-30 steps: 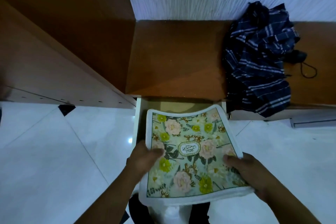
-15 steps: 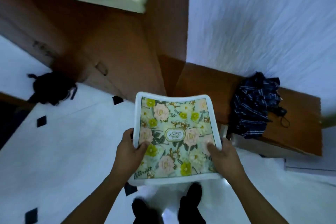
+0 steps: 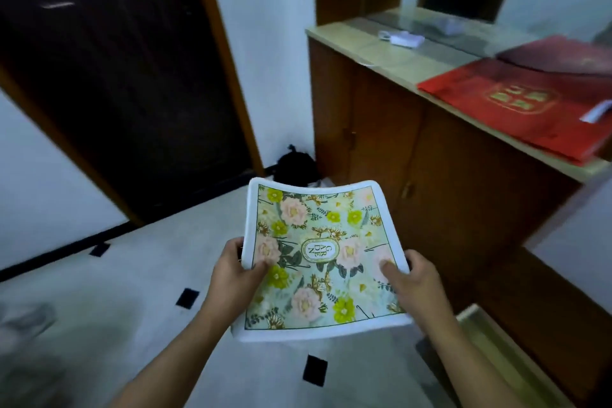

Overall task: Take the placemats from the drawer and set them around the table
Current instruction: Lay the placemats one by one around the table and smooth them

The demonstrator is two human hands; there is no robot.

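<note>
Both hands hold the placemats (image 3: pixel 323 262) out in front of the body, above the white tiled floor (image 3: pixel 116 301). The left hand (image 3: pixel 236 270) pinches the left edge, thumb pressed on the floral top and fingers curled underneath. The right hand (image 3: pixel 415 278) grips the right edge the same way, thumb lying on a pink flower. Between the hands the placemats sag slightly, and the far edge curls upward. How many lie in the stack cannot be told. Beyond the right hand stands a wooden cabinet (image 3: pixel 430 159) with a red bag (image 3: pixel 523 103) on top. Beyond the left hand is a dark doorway (image 3: pixel 109 60). Below the right forearm, an open drawer (image 3: pixel 496 348) shows its pale rim.
</note>
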